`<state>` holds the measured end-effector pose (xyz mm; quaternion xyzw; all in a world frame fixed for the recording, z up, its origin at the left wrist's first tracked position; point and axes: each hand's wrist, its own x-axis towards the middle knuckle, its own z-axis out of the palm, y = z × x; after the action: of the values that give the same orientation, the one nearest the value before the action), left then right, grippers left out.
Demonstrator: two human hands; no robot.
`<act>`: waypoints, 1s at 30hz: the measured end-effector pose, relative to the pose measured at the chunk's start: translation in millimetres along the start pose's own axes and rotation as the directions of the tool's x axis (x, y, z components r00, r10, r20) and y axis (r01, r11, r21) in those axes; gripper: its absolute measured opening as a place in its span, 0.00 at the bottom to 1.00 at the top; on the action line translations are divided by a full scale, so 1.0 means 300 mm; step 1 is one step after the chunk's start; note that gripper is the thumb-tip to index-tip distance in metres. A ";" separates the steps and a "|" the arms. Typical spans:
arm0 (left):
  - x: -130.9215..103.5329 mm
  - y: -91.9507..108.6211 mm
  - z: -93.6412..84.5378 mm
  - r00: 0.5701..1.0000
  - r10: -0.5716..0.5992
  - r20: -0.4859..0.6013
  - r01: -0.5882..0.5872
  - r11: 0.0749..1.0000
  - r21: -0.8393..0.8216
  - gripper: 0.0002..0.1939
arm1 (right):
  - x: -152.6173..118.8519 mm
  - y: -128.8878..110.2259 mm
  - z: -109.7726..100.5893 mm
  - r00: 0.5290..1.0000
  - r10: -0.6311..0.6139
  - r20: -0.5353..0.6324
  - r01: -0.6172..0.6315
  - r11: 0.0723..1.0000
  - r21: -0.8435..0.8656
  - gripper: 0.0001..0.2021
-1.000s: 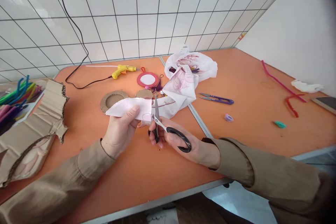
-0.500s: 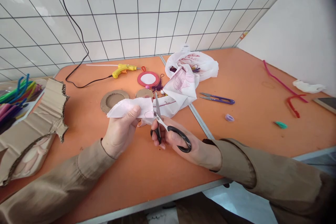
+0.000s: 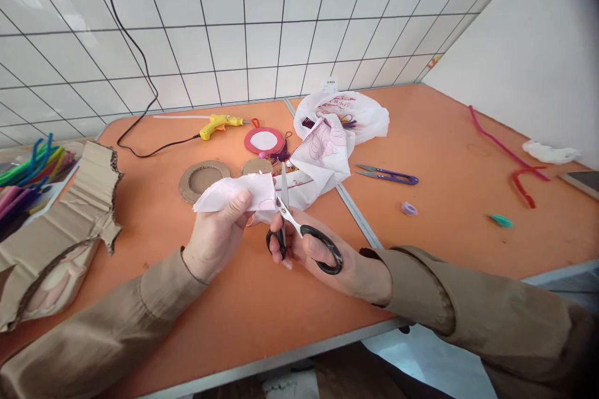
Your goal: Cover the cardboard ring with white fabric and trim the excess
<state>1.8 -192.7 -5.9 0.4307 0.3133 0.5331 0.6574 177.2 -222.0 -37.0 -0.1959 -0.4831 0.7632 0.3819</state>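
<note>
My left hand pinches a pale pink piece of fabric between thumb and fingers, holding it above the table. Black-handled scissors are in my right hand, its fingers through the loops. Their blades are parted and point away from me, at the fabric's right edge. Behind the blades spreads a larger white cloth with pink line drawing and a stitched edge. Just beyond my left hand lie a cardboard ring and a small cardboard disc.
A yellow glue gun with a cord lies at the back, near a red-rimmed round piece. Purple thread snips and a white plastic bag are to the right. Torn cardboard and pipe cleaners stand left.
The scissor blades have opened a little wider at the fabric's edge. Both hands have shifted very slightly to the right.
</note>
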 end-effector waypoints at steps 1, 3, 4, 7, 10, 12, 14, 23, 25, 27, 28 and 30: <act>0.000 0.001 0.001 1.000 0.013 -0.004 -0.013 1.000 0.003 0.13 | -0.001 0.002 -0.001 1.000 0.003 -0.003 -0.003 1.000 -0.005 0.27; 0.001 0.002 0.003 0.999 0.042 -0.017 -0.042 0.999 0.003 0.12 | -0.003 0.010 -0.006 1.000 0.008 0.006 -0.008 1.000 -0.015 0.27; 0.001 0.003 0.004 0.999 0.044 -0.018 -0.043 0.999 0.008 0.12 | -0.004 0.015 -0.009 1.000 0.010 0.009 -0.010 1.000 -0.024 0.28; 0.001 0.003 0.005 0.998 0.049 -0.033 -0.049 0.999 0.006 0.12 | -0.007 0.022 -0.013 1.000 0.019 0.012 -0.019 0.998 -0.052 0.27; 0.002 0.001 0.004 0.999 0.045 -0.022 -0.045 0.999 -0.001 0.11 | -0.011 0.009 -0.003 1.000 0.024 -0.003 -0.024 0.996 -0.088 0.26; 0.003 -0.001 0.001 0.999 0.050 -0.020 -0.050 0.999 0.008 0.10 | -0.014 -0.006 0.010 0.999 0.034 -0.012 -0.035 0.993 -0.116 0.26; 0.003 -0.002 0.000 0.998 0.055 -0.030 -0.054 0.998 0.016 0.10 | -0.015 -0.019 0.021 0.999 0.042 -0.019 -0.044 0.990 -0.135 0.26; 0.004 0.005 -0.001 0.999 0.033 -0.043 -0.033 0.999 0.004 0.12 | -0.014 -0.006 0.003 0.998 0.060 0.012 -0.059 0.993 -0.106 0.25; 0.005 0.003 -0.006 0.998 0.052 -0.026 -0.051 0.998 0.031 0.11 | -0.014 0.008 -0.013 0.999 0.041 0.034 -0.039 0.997 -0.061 0.27; 0.007 0.002 -0.009 0.998 0.062 -0.004 -0.062 0.997 0.050 0.11 | -0.013 0.014 -0.022 0.998 0.033 0.048 -0.032 0.999 -0.021 0.29; 0.008 0.001 -0.010 0.998 0.063 0.000 -0.063 0.997 0.050 0.11 | -0.014 0.012 -0.022 0.998 0.040 0.043 -0.039 0.999 -0.017 0.30; 0.009 0.002 -0.009 0.998 0.055 -0.006 -0.055 0.998 0.044 0.11 | -0.016 0.000 -0.013 0.998 0.066 0.020 -0.066 0.997 -0.041 0.28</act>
<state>-0.1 -189.4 -6.3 0.4514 0.3153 0.5458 0.6317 182.7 -223.3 -39.2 -0.2113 -0.4955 0.7676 0.3473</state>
